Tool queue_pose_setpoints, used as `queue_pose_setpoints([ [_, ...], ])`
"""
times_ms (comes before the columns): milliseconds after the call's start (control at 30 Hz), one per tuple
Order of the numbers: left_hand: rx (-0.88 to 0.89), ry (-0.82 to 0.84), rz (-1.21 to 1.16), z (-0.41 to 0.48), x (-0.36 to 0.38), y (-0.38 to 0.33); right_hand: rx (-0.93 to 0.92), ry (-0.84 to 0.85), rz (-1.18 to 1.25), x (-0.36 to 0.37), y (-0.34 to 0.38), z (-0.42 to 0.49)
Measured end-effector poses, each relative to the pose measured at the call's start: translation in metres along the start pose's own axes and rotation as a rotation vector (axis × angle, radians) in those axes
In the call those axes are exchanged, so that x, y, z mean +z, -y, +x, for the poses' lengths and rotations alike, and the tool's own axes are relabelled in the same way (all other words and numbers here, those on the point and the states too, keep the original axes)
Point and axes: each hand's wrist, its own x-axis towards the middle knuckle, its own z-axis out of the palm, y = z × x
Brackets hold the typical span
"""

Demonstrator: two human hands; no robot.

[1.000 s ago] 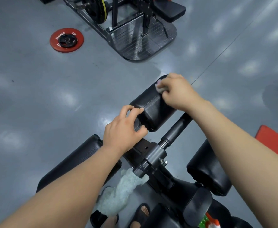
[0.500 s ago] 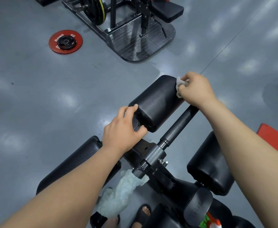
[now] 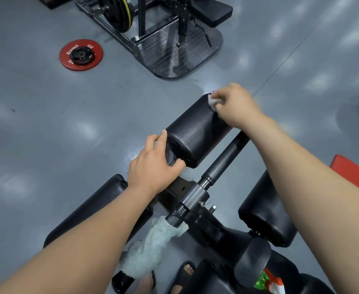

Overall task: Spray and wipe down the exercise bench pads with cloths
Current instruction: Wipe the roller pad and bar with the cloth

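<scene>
A black roller pad (image 3: pixel 195 128) sits on the bench's far end. My right hand (image 3: pixel 233 102) pinches a small white cloth (image 3: pixel 213 102) and presses it on the pad's far end. My left hand (image 3: pixel 155 164) grips the pad's near end cap, fingers curled over it. A pale green fluffy cloth (image 3: pixel 153 245) hangs from the bench frame (image 3: pixel 193 200) below. Two more black pads lie lower, one on the left (image 3: pixel 89 213) and one on the right (image 3: pixel 265 211). A spray bottle's green and orange top (image 3: pixel 267 281) shows at the bottom right.
A red weight plate (image 3: pixel 81 55) lies on the grey floor at the upper left. A steel-plated machine base (image 3: pixel 174 52) with a loaded plate stands at the top. A red mat edge (image 3: pixel 352 177) is at the right. My sandalled feet (image 3: pixel 183 272) are below the bench.
My right hand has slid the small cloth along the roller pad from its right edge to the far top corner. My left hand has stayed on the near end cap.
</scene>
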Motion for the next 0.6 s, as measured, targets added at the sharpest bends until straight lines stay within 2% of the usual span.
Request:
queue_pose_setpoints([
  [267,0.019,-0.026,-0.02,-0.002,0.0,0.0,-0.382,0.208,0.052,0.031,0.043,-0.033],
  [333,0.023,-0.025,-0.033,-0.002,0.0,0.001,-0.319,0.151,0.004,0.026,0.029,-0.023],
  [433,0.054,-0.018,-0.05,-0.004,-0.001,0.002,-0.067,-0.027,-0.017,0.013,-0.001,-0.001],
  [500,0.071,-0.025,-0.055,-0.005,-0.001,0.003,0.066,-0.075,-0.048,0.01,-0.009,0.007],
  [533,0.072,-0.029,-0.056,-0.005,-0.002,0.003,0.062,-0.063,-0.065,0.012,-0.006,0.006],
  [600,0.07,-0.032,-0.05,-0.004,-0.001,0.003,-0.064,0.015,-0.066,0.019,0.01,-0.002],
])
